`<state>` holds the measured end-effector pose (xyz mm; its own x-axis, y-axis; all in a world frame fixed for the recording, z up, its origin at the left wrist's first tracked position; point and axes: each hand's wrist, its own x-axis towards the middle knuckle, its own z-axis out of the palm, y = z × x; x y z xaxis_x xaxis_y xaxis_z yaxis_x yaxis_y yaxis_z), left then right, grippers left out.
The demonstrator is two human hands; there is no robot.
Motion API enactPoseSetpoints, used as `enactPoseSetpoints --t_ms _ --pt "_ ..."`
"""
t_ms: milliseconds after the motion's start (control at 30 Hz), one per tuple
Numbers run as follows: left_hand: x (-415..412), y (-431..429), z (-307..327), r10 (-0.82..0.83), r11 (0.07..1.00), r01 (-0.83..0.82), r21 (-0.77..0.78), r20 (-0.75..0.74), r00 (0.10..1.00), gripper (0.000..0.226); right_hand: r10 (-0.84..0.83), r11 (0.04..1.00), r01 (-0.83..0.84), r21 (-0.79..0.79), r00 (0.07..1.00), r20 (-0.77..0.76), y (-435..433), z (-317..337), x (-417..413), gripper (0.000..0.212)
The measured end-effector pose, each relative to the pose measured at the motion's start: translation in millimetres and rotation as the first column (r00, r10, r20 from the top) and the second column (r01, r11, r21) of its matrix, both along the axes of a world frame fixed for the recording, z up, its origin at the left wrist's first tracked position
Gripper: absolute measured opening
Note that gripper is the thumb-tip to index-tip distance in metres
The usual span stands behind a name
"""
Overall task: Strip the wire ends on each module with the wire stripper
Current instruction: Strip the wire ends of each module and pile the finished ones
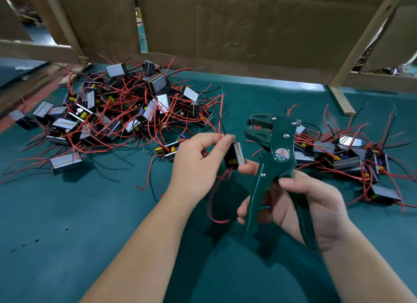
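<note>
The left hand has its grip tight on the red wires of a module, just left of the wire stripper. The right hand has its grip wrapped round the stripper's handles. Next, I think, a wire end must go into its mouth.

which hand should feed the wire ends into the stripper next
Left. The left hand pinches the wires of a module beside the wire stripper head; the right hand is busy gripping its handles.
</note>
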<state>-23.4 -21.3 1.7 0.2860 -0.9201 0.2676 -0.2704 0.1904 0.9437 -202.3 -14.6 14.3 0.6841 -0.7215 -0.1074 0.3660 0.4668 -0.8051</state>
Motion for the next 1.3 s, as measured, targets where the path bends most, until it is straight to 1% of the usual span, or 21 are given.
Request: enactPoseSetpoints --t_ms 33,100,167,233,300,367,433,467,533,633,667,767,867,967,1067,1200,1300 --pt "1.4 1.1 2.7 -0.037 0.999 0.039 0.016 -0.117 0.992 0.011 0.003 1.0 -0.003 0.002 1.0 0.002 0.2 0.0 0.4 0.07" --pt "4.8 3.8 6.9 -0.131 0.99 0.139 0.004 -0.313 0.941 0.006 -0.022 1.0 0.022 0.006 1.0 0.009 0.0 0.5 0.0 0.072" --pt "9.4 6.0 11.2 -0.223 0.973 0.23 -0.036 -0.433 0.873 0.007 -0.077 0.997 0.077 0.003 0.997 0.022 -1.2 0.8 -1.2 0.073" --pt "12.2 8.2 14.5 -0.299 0.951 0.3 -0.078 -0.479 0.825 0.006 -0.13 0.992 0.13 -0.002 0.991 0.016 -2.3 1.7 -2.4 0.076" --pt "12.9 10.4 15.9 -0.363 0.929 0.354 -0.11 -0.471 0.804 0.011 -0.171 0.985 0.171 0.002 0.985 0.003 -2.9 2.2 -3.1 0.074" --pt "12.6 11.9 15.4 -0.406 0.91 0.396 -0.123 -0.455 0.792 0.013 -0.19 0.982 0.19 -0.007 0.982 0.001 -2.3 2.1 -2.8 0.065" --pt "11.7 12.6 15.1 -0.429 0.898 0.428 -0.105 -0.431 0.794 0.01 -0.188 0.982 0.188 -0.017 0.982 0.005 -1.2 2.3 -1.4 0.058" --pt "11.1 12.5 14.8 -0.431 0.896 0.435 -0.089 -0.413 0.803 0.013 -0.182 0.983 0.182 -0.023 0.983 0.002 -0.6 2.5 -1.0 0.055" --pt "10.3 12.7 14.2 -0.43 0.896 0.439 -0.066 -0.376 0.821 0.02 -0.17 0.985 0.17 -0.02 0.985 -0.011 0.2 2.7 -1.1 0.06" --pt "8.9 13.7 15.1 -0.396 0.914 0.402 -0.06 -0.357 0.846 0.021 -0.165 0.986 0.166 0.011 0.986 -0.03 -0.4 2.0 -2.6 0.081" --pt "8.8 13.3 14.7 -0.368 0.925 0.377 -0.05 -0.367 0.854 0.024 -0.156 0.988 0.156 -0.002 0.987 -0.035 -0.4 2.3 -2.9 0.083" --pt "7.6 10.3 14.6 -0.295 0.944 0.329 0.001 -0.436 0.85 0.033 -0.112 0.993 0.111 -0.036 0.993 -0.036 -0.3 3.2 -4.3 0.077" --pt "5.6 9.3 14.2 -0.297 0.94 0.34 0.016 -0.447 0.843 0.026 -0.071 0.997 0.07 -0.011 0.997 -0.027 -0.5 3.3 -4.4 0.076" --pt "4.5 8.7 12.1 -0.316 0.939 0.344 0.003 -0.389 0.866 0.028 -0.055 0.998 0.056 0.021 0.997 -0.053 -1.3 1.8 -3.9 0.075" --pt "3.7 8.6 12.3 -0.272 0.957 0.29 0.006 -0.33 0.904 0.02 -0.014 1.0 0.016 0.021 0.994 -0.112 -1.0 0.6 -3.5 0.068" --pt "6.4 10.4 15.1 -0.288 0.957 0.286 -0.045 -0.26 0.922 0.025 0.077 0.996 -0.072 0.048 0.989 -0.128 1.4 -0.6 -2.4 0.057" --pt "9.6 12.2 16.0 -0.323 0.946 0.317 -0.066 -0.136 0.936 0.023 0.162 0.987 -0.16 0.025 0.979 -0.12 4.4 -0.4 -2.5 0.053"
